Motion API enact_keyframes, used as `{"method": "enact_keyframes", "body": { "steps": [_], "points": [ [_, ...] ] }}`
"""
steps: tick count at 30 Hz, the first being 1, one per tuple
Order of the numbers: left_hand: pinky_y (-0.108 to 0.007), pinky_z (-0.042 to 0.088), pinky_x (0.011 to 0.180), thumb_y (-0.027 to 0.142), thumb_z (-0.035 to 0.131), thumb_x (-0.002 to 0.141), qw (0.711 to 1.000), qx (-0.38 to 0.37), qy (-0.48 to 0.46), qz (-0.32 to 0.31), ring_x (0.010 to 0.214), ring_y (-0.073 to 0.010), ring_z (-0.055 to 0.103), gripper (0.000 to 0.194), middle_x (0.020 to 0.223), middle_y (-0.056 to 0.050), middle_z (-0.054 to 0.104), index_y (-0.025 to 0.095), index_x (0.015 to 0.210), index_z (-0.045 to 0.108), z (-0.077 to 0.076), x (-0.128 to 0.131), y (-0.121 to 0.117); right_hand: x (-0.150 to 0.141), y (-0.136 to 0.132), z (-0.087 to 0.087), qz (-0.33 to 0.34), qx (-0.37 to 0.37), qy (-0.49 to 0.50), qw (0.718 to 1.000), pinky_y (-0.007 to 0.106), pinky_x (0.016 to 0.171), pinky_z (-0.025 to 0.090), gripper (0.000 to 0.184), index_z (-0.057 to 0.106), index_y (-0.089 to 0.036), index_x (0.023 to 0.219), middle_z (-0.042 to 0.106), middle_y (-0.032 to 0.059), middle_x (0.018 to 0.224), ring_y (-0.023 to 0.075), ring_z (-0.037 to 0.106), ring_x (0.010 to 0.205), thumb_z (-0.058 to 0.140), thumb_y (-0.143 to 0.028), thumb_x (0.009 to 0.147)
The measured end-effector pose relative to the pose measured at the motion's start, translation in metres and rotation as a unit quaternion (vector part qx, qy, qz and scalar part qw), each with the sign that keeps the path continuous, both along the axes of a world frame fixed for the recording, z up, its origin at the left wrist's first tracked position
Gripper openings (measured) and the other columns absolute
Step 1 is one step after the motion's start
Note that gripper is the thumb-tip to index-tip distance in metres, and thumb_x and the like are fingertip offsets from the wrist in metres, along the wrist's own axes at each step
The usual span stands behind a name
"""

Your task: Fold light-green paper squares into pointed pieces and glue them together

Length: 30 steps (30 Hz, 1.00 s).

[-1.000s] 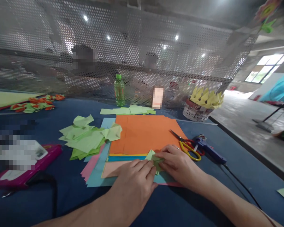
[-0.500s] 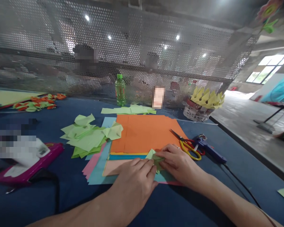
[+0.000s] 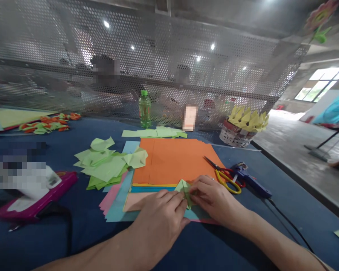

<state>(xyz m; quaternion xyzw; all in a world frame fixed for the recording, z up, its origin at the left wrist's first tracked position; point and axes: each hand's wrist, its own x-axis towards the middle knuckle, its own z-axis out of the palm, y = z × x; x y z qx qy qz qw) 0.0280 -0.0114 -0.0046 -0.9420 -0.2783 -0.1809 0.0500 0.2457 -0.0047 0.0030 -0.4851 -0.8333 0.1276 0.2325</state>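
A small folded piece of light green paper [image 3: 183,186] lies at the front edge of the orange sheets, partly hidden under my fingers. My left hand [image 3: 164,210] has its bent fingers pressed together on the paper's left side, holding it down. On the other side, my right hand [image 3: 210,195] pinches the paper's right part between thumb and fingers. Beneath them is a stack of coloured paper [image 3: 175,160], orange on top, with blue, peach and pink sheets showing below. Yellow-handled scissors [image 3: 227,181] rest just beyond my right hand, their blades over the orange sheet.
Loose green squares [image 3: 104,165] lie left of the stack, green strips [image 3: 155,132] behind it. A green bottle [image 3: 145,111] and a basket with yellow folded points [image 3: 235,133] stand at the back. A blue glue gun [image 3: 251,180] with its cord lies right; a magenta device [image 3: 45,195] left.
My right fingers have drawn back slightly to the right, so more of the green paper's fold shows. The left hand stays in place on it. The view has shifted a little.
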Motion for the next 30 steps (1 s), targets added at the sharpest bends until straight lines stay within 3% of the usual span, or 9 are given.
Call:
{"method": "enact_keyframes", "body": {
  "steps": [6,14,30],
  "points": [
    [-0.044,0.054,0.088,0.025,0.060,0.097,0.999,-0.041,0.008,-0.001,0.103,-0.0287,0.067,0.025,0.114,-0.011,0.071,0.013,0.119,0.064,0.0051,-0.0011,0.0033,0.0010,-0.0031,0.0020,0.014,-0.003,-0.021,1.000,0.032,0.083,0.053,0.031,0.064,-0.024,0.119,0.064,0.0084,0.108,0.0201,0.062,0.096,0.046,-0.011,0.098],
    [-0.047,0.053,0.094,0.023,0.048,0.102,0.997,-0.070,0.003,-0.014,0.110,-0.0285,0.065,0.025,0.120,-0.010,0.069,0.016,0.120,0.063,0.0028,-0.0065,0.0094,0.0020,-0.0028,0.0036,0.022,-0.015,-0.018,0.999,0.033,0.081,0.051,0.028,0.064,-0.023,0.110,0.062,0.0072,0.104,0.0204,0.059,0.094,0.045,-0.008,0.096],
    [-0.049,0.054,0.094,0.023,0.047,0.102,0.998,-0.065,-0.008,-0.020,0.112,-0.0291,0.065,0.025,0.120,-0.010,0.069,0.015,0.119,0.064,0.0016,-0.0072,0.0093,0.0017,-0.0024,0.0038,0.013,-0.004,-0.016,1.000,0.030,0.075,0.047,0.007,0.059,-0.021,0.093,0.063,0.0047,0.096,0.0195,0.058,0.089,0.055,-0.019,0.098]
  ]
}}
